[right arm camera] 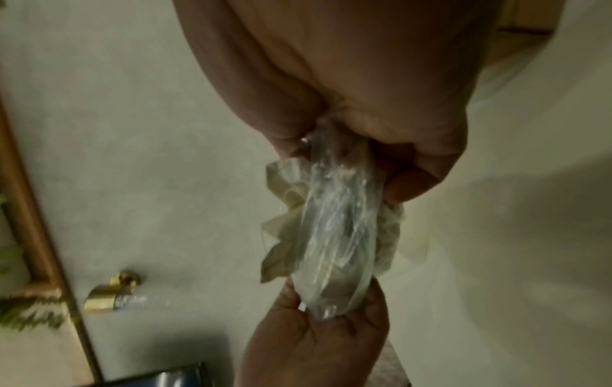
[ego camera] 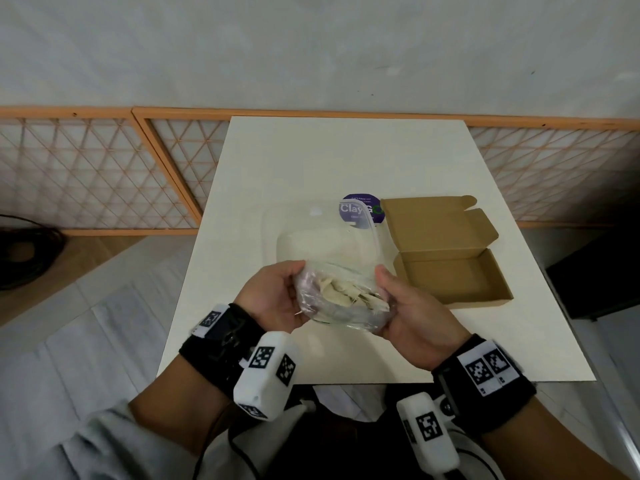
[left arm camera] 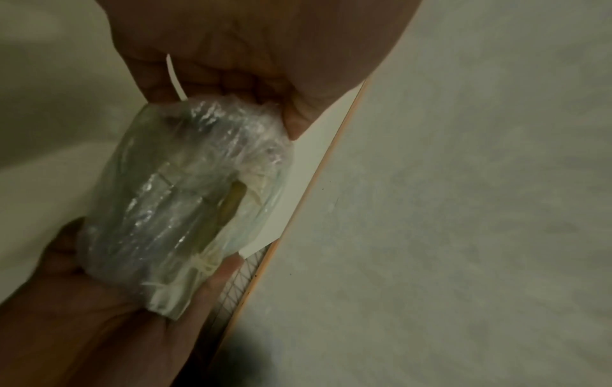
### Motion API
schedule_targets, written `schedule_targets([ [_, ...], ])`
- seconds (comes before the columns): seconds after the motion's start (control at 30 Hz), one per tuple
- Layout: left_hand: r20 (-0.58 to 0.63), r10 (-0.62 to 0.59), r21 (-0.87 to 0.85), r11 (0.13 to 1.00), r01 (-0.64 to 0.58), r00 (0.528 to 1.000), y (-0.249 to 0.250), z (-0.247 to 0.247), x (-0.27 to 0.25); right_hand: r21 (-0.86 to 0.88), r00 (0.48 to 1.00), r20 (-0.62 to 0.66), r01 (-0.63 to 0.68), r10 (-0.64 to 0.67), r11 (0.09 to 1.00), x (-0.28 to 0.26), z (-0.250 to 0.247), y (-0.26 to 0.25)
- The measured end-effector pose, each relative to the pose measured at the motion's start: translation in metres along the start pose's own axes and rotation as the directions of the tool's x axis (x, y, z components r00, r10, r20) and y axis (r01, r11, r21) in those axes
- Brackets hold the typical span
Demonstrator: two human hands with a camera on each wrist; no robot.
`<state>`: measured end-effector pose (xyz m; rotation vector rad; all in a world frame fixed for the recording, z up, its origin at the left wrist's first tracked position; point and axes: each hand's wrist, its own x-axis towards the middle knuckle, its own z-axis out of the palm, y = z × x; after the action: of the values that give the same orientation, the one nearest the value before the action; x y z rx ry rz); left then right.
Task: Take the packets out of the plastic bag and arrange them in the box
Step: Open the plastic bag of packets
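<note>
A crumpled clear plastic bag (ego camera: pixel 341 299) with several beige packets (ego camera: pixel 346 292) inside is held above the near middle of the white table (ego camera: pixel 311 161). My left hand (ego camera: pixel 294 289) grips its left end and my right hand (ego camera: pixel 384 292) grips its right end, fingers curled round the plastic. In the left wrist view the bag (left arm camera: pixel 185 204) stretches between my left hand (left arm camera: pixel 232 86) and my right hand (left arm camera: pixel 99 301). In the right wrist view, packets (right arm camera: pixel 284 235) bulge from the bag (right arm camera: pixel 338 230). The open cardboard box (ego camera: pixel 453 278) sits empty to the right.
A clear plastic shape (ego camera: pixel 322 233) rises just beyond the bag; I cannot tell whether it belongs to the bag. A purple round sticker (ego camera: pixel 360 209) lies behind it. The box lid (ego camera: pixel 436 223) stands open at the back. An orange lattice fence (ego camera: pixel 104 174) runs behind the table.
</note>
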<state>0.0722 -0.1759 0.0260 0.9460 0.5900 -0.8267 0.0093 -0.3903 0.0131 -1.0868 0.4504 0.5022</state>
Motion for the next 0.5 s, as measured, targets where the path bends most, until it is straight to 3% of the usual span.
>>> schedule_targets([
  [0.1, -0.012, 0.009, 0.011, 1.000, -0.009, 1.000, 0.001, 0.000, 0.000, 0.141, 0.994, 0.050, -0.099, 0.092, 0.985, -0.002, -0.006, -0.004],
  [0.17, -0.026, 0.030, 0.076, 0.997, -0.028, 0.999, -0.001, -0.003, 0.000, 0.136, 0.991, 0.064, -0.128, 0.121, 0.982, -0.003, -0.014, -0.003],
  [0.33, -0.073, 0.068, 0.250, 0.967, -0.048, 0.995, -0.005, -0.018, 0.001, -0.053, 0.987, -0.057, -0.151, 0.148, 0.987, -0.003, -0.027, 0.006],
  [0.5, -0.083, 0.045, 0.229, 0.973, -0.025, 0.996, -0.007, -0.027, -0.001, -0.271, 0.981, -0.167, -0.146, 0.103, 0.952, 0.002, -0.032, 0.010],
])
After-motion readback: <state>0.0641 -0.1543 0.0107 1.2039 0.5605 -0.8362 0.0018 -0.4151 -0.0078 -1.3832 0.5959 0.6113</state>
